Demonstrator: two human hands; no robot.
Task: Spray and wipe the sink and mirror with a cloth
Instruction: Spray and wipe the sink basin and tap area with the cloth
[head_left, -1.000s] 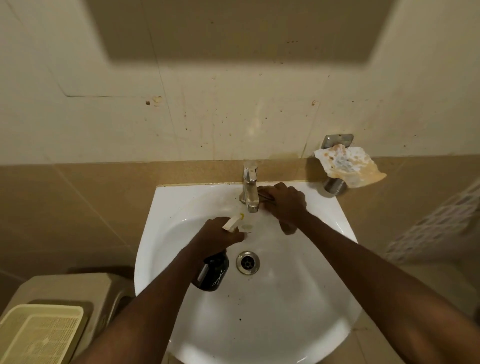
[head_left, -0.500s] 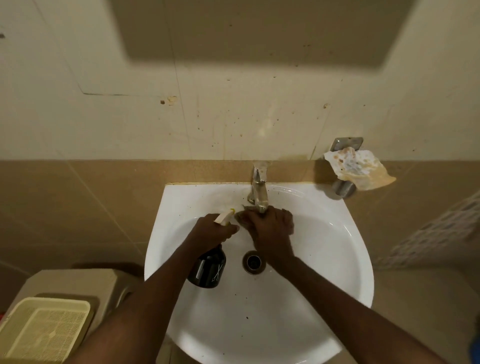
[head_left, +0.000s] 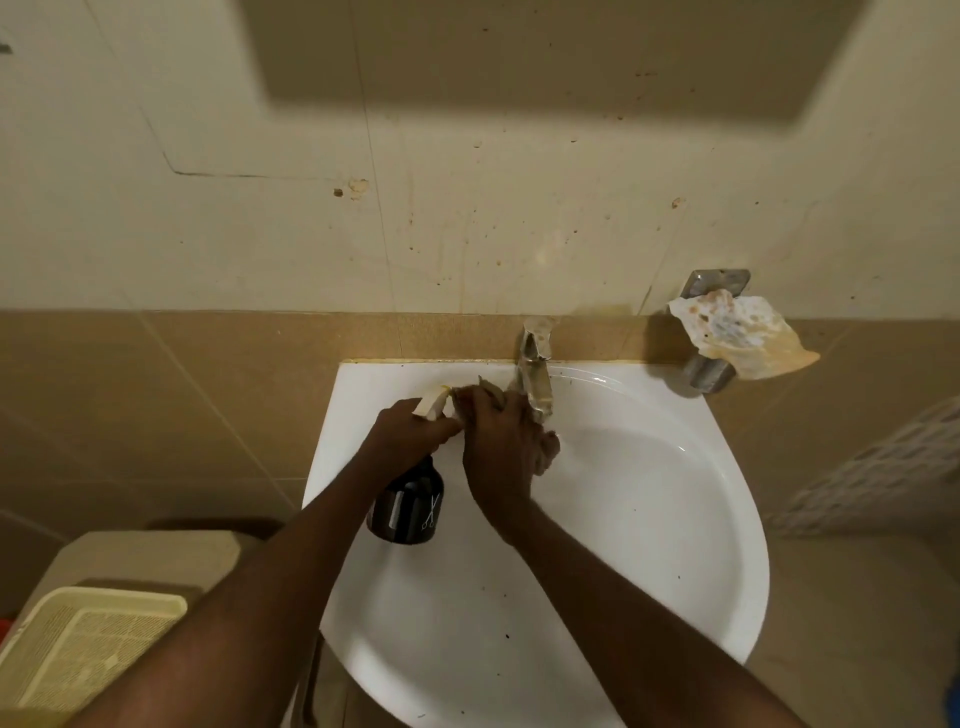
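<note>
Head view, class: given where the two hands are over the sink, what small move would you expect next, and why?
Probably the right hand drags its cloth down into the basin, since dark specks dot the white sink while the cloth sits bunched at the faucet base. The left hand holds the black spray bottle, so a spray could come first.
</note>
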